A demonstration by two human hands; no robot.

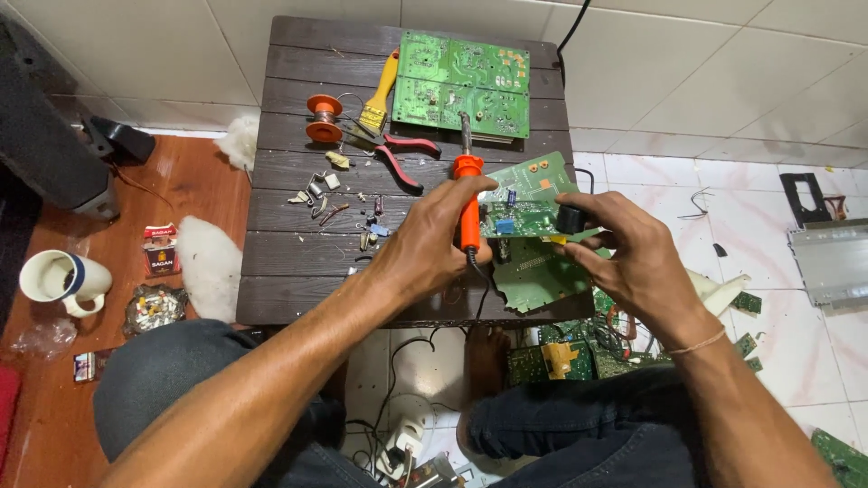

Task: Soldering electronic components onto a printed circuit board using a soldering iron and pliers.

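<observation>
Surface: dark wooden table (298,199), white tiles around.
Left hand (425,244): closed around orange soldering iron (467,203).
Right hand (624,248): fingers pinched on small green circuit board (529,203), beside the iron.

Left of the left hand's fingers (470,194), loose small parts (339,212) litter the counter (271,289); its near-left planks lie bare. Beyond the fingers, red-handled pliers (402,158), a solder spool (324,117) and a large green circuit board (461,86) crowd the far end.
</observation>
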